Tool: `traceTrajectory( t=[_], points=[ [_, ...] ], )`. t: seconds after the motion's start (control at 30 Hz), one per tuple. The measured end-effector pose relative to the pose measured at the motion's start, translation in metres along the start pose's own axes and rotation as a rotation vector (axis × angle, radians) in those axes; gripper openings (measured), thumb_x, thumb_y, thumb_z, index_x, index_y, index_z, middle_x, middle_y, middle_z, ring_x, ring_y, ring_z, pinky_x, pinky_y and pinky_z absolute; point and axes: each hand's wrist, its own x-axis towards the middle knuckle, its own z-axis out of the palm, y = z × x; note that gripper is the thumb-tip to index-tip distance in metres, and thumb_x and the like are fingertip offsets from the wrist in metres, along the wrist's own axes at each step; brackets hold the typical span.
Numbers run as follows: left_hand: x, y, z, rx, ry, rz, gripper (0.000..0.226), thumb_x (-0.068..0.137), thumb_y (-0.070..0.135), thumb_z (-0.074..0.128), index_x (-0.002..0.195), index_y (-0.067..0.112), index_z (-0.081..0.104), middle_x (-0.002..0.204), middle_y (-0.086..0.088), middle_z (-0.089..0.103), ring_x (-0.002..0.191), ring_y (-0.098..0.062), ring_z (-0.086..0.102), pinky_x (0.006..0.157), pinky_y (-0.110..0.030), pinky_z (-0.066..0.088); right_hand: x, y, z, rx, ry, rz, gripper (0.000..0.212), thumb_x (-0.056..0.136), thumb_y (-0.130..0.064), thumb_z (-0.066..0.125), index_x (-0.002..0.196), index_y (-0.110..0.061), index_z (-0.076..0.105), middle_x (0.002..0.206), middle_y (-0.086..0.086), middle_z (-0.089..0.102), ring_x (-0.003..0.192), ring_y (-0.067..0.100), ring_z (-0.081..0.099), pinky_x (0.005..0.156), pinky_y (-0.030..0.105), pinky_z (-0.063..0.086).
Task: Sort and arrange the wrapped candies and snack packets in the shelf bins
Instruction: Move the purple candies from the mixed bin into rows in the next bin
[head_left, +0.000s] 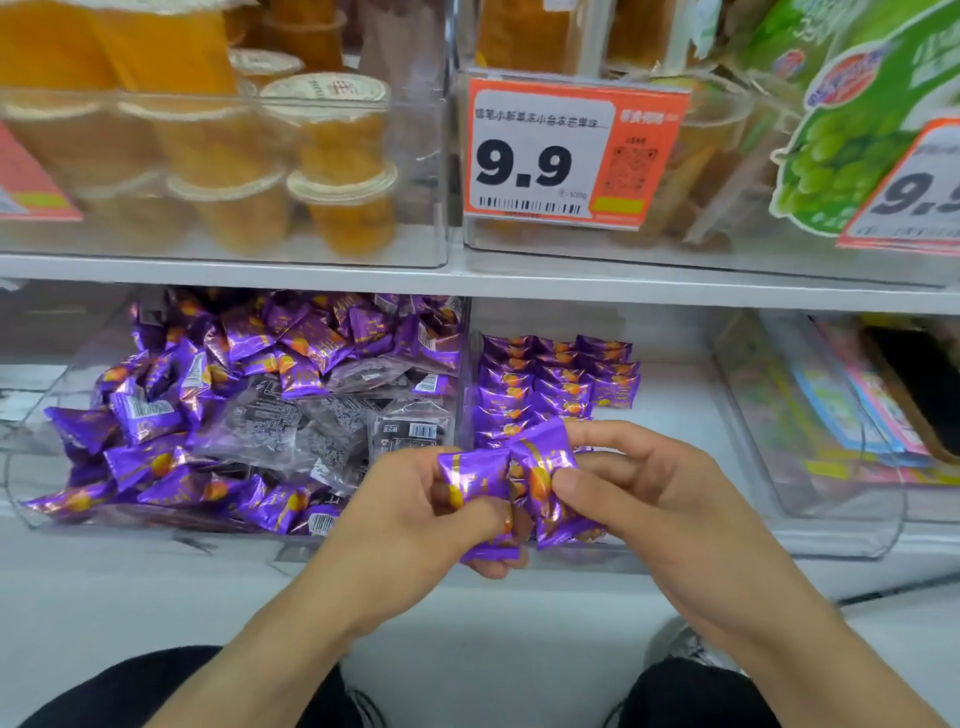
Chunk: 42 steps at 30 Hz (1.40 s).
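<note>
My left hand (410, 525) holds a purple foil candy packet (475, 478) with its fingers curled round it. My right hand (654, 499) pinches a second purple packet (545, 467) right beside the first; more purple packets lie bunched beneath them. A loose heap of purple candies (218, 395) mixed with dark clear-wrapped packets (311, 421) fills the left clear bin (31, 467). In the middle clear bin (691, 457), purple candies stand in tidy rows (550, 384) just behind my hands.
A right-hand bin holds colourful flat snack packets (852, 410). On the upper shelf stand bins of orange jelly cups (322, 171), an orange 9.9 price tag (566, 150) and a green grape bag (857, 114). The white shelf edge (467, 283) runs between the levels. My dark-trousered knees are below.
</note>
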Motion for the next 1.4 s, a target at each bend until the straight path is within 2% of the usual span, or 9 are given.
traceTrajectory(
  t=[0.2,0.37,0.5,0.63,0.73,0.8,1.0,1.23,1.4],
  points=[
    [0.001,-0.003,0.001,-0.145,-0.036,0.024,0.022,0.092,-0.002,0.06,0.101,0.011,0.076,0.094,-0.014,0.077,0.081,-0.024,0.074,0.066,-0.027,0.057,-0.001,0.003,0.006,-0.031,0.015,-0.016,0.036,0.074,-0.016,0.079,0.108,-0.008,0.067,0.086,0.016,0.075,0.069,0.021,0.069,0.058,0.027,0.054],
    [0.007,-0.009,0.001,-0.499,-0.125,-0.104,0.033,0.085,0.025,0.058,0.11,0.012,0.075,0.113,-0.018,0.072,0.103,-0.032,0.07,0.081,-0.035,0.058,0.001,0.01,0.006,-0.123,0.075,-0.073,0.034,0.073,-0.022,0.084,0.104,-0.019,0.071,0.091,0.009,0.073,0.072,0.027,0.068,0.074,0.042,0.057],
    [0.008,-0.012,0.006,-0.536,-0.106,-0.118,0.043,0.082,0.039,0.058,0.11,0.011,0.075,0.113,-0.021,0.071,0.105,-0.036,0.069,0.081,-0.039,0.059,-0.001,0.013,0.012,-0.164,0.055,-0.091,0.035,0.067,-0.024,0.089,0.097,-0.027,0.073,0.082,0.002,0.068,0.063,0.022,0.065,0.061,0.032,0.055],
    [0.004,-0.013,0.011,-0.434,-0.004,-0.009,0.04,0.095,0.042,0.054,0.089,0.009,0.077,0.085,-0.016,0.073,0.082,-0.024,0.07,0.076,-0.036,0.058,-0.003,0.015,0.019,-0.27,0.153,-0.148,0.037,0.057,-0.034,0.088,0.09,-0.03,0.072,0.08,0.001,0.068,0.049,0.019,0.059,0.05,0.024,0.049],
    [0.003,-0.013,0.01,-0.334,0.042,0.076,0.045,0.09,0.042,0.047,0.087,0.007,0.075,0.082,-0.027,0.069,0.076,-0.023,0.065,0.071,-0.029,0.056,-0.001,0.019,0.019,-0.455,0.19,-0.249,0.052,0.051,-0.058,0.09,0.094,-0.041,0.068,0.09,-0.013,0.068,0.066,0.011,0.063,0.056,0.019,0.048],
    [0.002,-0.011,0.01,-0.244,0.072,0.153,0.041,0.095,0.039,0.044,0.076,0.018,0.075,0.069,-0.006,0.068,0.067,-0.012,0.06,0.067,-0.02,0.05,0.0,0.021,0.017,-0.465,0.145,-0.261,0.061,0.046,-0.064,0.088,0.1,-0.044,0.066,0.096,-0.016,0.068,0.077,0.012,0.066,0.063,0.018,0.051],
    [0.003,-0.021,0.011,0.21,0.256,0.437,0.039,0.096,0.048,0.041,0.063,0.033,0.056,0.072,0.014,0.053,0.071,-0.005,0.052,0.066,-0.011,0.037,0.004,0.025,0.014,-0.297,-0.003,-0.225,0.061,0.061,-0.031,0.095,0.115,-0.03,0.065,0.1,0.002,0.071,0.089,0.024,0.066,0.069,0.04,0.057],
    [0.006,-0.02,0.015,0.079,0.283,0.46,0.027,0.089,0.042,0.064,0.109,0.027,0.073,0.093,0.005,0.07,0.086,-0.008,0.067,0.075,-0.013,0.048,0.021,0.018,-0.009,-0.123,-0.144,-0.255,0.04,0.067,0.003,0.082,0.1,-0.004,0.062,0.094,0.007,0.067,0.085,0.02,0.065,0.073,0.035,0.056],
    [0.024,-0.036,-0.009,0.477,0.461,0.433,0.039,0.082,0.034,0.076,0.116,0.021,0.063,0.097,0.008,0.058,0.085,-0.01,0.057,0.076,-0.015,0.046,0.062,0.014,-0.076,-0.535,0.081,-0.296,0.045,0.066,0.004,0.087,0.097,-0.02,0.066,0.093,0.002,0.07,0.083,0.015,0.065,0.079,0.031,0.055]
  ],
)
